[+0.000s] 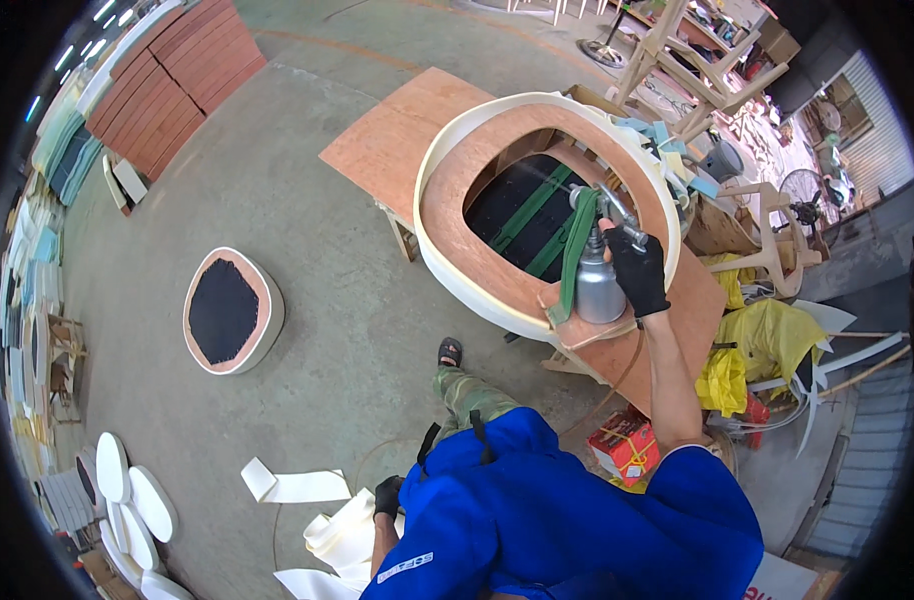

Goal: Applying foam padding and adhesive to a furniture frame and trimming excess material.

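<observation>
In my right hand [637,268], in a black glove with bare fingertips, is a spray gun [625,212] with a silver metal cup [600,292] under it. My fingers are wrapped round its grip, and the nozzle points left over a large rounded frame [447,205]. The frame has a plywood face, a pale foam edge and a wide opening. Inside the opening show black fabric [517,195] and green webbing straps [537,208]. One green strap [574,262] hangs over the near rim beside the cup. My left hand [389,495], also gloved, hangs low by my hip; its fingers are mostly hidden.
Under the frame is a plywood-topped table [402,125]. A smaller rounded frame [275,318] lies on the floor at left. White foam pieces [307,487] lie near my left side. Yellow bags [767,340] and a red box [625,445] stand at right. A hose [617,385] trails down beside the table.
</observation>
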{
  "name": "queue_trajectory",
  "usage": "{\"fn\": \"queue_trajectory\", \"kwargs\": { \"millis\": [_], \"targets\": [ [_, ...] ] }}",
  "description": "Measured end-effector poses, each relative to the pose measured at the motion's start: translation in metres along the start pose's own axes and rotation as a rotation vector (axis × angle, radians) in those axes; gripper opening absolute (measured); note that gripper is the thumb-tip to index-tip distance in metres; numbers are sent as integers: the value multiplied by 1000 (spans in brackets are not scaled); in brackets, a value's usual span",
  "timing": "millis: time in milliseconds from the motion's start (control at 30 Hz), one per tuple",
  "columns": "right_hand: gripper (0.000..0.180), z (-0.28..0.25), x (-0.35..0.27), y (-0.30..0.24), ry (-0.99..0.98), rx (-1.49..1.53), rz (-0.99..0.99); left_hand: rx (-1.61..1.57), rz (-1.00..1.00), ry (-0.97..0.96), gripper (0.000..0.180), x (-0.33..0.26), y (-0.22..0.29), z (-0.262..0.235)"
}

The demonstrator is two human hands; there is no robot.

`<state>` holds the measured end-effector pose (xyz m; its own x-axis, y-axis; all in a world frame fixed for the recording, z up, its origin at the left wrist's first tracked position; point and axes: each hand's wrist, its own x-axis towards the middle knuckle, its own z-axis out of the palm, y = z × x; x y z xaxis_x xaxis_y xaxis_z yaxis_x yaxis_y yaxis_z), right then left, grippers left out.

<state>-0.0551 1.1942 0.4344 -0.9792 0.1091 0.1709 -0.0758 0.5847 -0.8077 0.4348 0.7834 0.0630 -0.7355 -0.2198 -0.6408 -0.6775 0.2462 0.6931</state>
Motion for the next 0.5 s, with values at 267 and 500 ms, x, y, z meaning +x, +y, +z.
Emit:
{"fn": "queue_trajectory", "kwargs": {
  "millis": [267,500],
  "targets": [
    [31,18,37,-11,-47,93,-23,-224,-274,-11,24,66,56,-65],
    [33,30,68,-14,142,90,156,-369,-400,2,29,129,113,-130]
  ]
}}
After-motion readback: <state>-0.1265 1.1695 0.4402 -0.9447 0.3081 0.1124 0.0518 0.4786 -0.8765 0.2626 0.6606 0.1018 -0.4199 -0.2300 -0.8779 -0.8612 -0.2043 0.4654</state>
